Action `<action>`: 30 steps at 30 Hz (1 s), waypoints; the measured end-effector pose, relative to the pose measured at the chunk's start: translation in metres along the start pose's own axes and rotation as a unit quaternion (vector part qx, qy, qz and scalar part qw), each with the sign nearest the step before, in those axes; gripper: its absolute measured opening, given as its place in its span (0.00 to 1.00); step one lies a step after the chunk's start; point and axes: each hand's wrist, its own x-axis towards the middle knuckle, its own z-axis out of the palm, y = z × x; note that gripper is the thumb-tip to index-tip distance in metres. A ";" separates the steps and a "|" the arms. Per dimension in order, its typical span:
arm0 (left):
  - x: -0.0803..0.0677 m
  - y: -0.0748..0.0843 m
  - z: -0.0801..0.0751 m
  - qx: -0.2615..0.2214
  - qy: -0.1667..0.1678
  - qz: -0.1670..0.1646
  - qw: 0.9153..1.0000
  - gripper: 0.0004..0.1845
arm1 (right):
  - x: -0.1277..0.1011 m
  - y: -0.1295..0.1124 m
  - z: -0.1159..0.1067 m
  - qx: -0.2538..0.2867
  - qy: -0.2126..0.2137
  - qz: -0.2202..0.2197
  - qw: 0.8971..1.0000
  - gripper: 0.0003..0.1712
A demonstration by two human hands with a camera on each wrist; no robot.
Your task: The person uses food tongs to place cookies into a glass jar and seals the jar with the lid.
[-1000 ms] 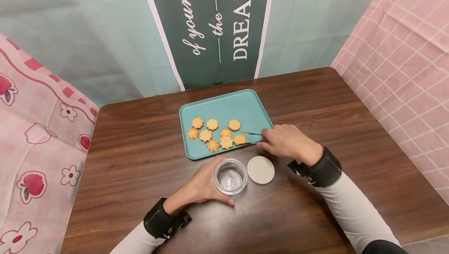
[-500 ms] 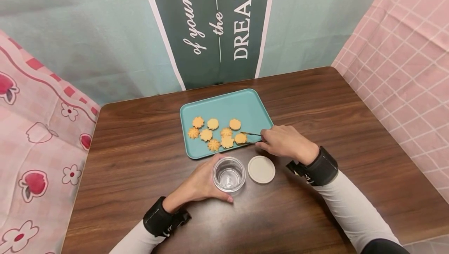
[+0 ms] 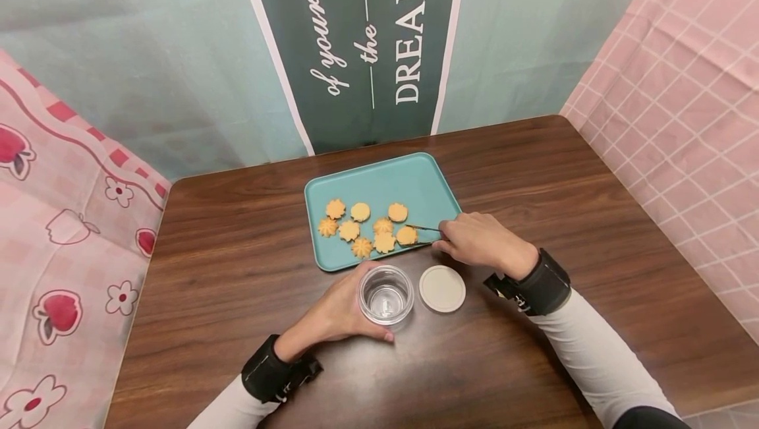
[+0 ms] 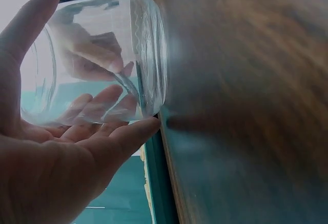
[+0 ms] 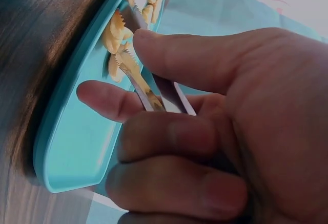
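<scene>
Head view is showing the left hand (image 3: 335, 315) low in the middle of the frame, its grip curling round an empty jar (image 3: 385, 297) standing upright on the tabletop (image 3: 593, 218). Just right of the jar a lid (image 3: 441, 288) is lying flat. Right of centre, the right hand (image 3: 483, 241) is pinching tongs (image 3: 423, 234), whose tips are closing on a cookie (image 3: 406, 235) at the tray's (image 3: 409, 178) lower right edge. Seven more cookies are lying left of it. Right wrist view is showing the toothed tong tips either side of that cookie.
</scene>
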 end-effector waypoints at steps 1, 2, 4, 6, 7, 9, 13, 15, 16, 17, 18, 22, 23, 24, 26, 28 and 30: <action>0.000 0.000 0.000 -0.001 0.000 -0.003 1.000 0.54 | 0.000 0.000 0.000 0.001 0.003 -0.003 1.000 0.17; 0.000 0.001 0.000 -0.003 -0.001 -0.005 1.000 0.54 | 0.000 0.000 0.000 0.001 0.006 -0.007 1.000 0.17; 0.000 0.001 -0.001 -0.004 -0.002 -0.007 1.000 0.54 | 0.000 -0.001 0.000 0.000 0.014 -0.012 1.000 0.17; 0.000 0.002 -0.001 -0.003 -0.001 -0.005 1.000 0.54 | 0.000 -0.001 0.000 -0.003 0.023 -0.015 1.000 0.17; 0.000 0.002 -0.001 -0.001 -0.001 -0.003 1.000 0.54 | 0.000 -0.001 0.000 -0.004 0.028 -0.016 0.999 0.17; 0.000 0.001 -0.001 0.003 0.000 0.002 1.000 0.53 | 0.000 -0.001 0.000 -0.005 0.034 -0.019 0.999 0.17; -0.001 0.001 -0.002 0.007 0.003 0.001 1.000 0.53 | -0.001 -0.001 -0.002 -0.004 0.036 -0.019 0.999 0.18; -0.001 0.002 -0.003 0.005 0.004 -0.004 1.000 0.53 | -0.001 -0.001 -0.003 -0.002 0.035 -0.016 0.999 0.18; -0.001 0.002 -0.003 0.005 0.005 -0.008 1.000 0.53 | -0.001 -0.001 -0.004 -0.001 0.036 -0.015 0.999 0.17; -0.001 0.002 -0.003 0.005 0.006 -0.012 1.000 0.53 | -0.002 0.000 -0.004 0.001 0.037 -0.015 0.999 0.17; -0.001 0.002 -0.003 0.006 0.008 -0.014 1.000 0.53 | -0.002 0.000 -0.005 0.003 0.039 -0.014 0.999 0.17; -0.001 0.001 -0.003 0.008 0.012 -0.021 1.000 0.53 | -0.003 0.001 -0.006 0.008 0.049 -0.012 0.999 0.17; -0.001 0.000 -0.002 0.008 0.012 -0.021 1.000 0.53 | -0.003 0.001 -0.006 0.010 0.052 -0.013 0.999 0.16; -0.001 0.000 -0.002 0.008 0.013 -0.021 1.000 0.53 | -0.004 0.000 -0.007 0.011 0.055 -0.014 0.998 0.16; -0.001 0.000 -0.002 0.007 0.014 -0.019 1.000 0.52 | -0.005 0.000 -0.009 0.013 0.060 -0.013 0.998 0.14; -0.001 0.000 -0.002 0.008 0.016 -0.016 1.000 0.52 | -0.007 -0.001 -0.012 0.010 0.066 -0.010 0.998 0.14; -0.001 -0.001 -0.002 0.005 0.017 -0.015 1.000 0.52 | -0.010 -0.002 -0.016 0.007 0.074 -0.006 0.997 0.13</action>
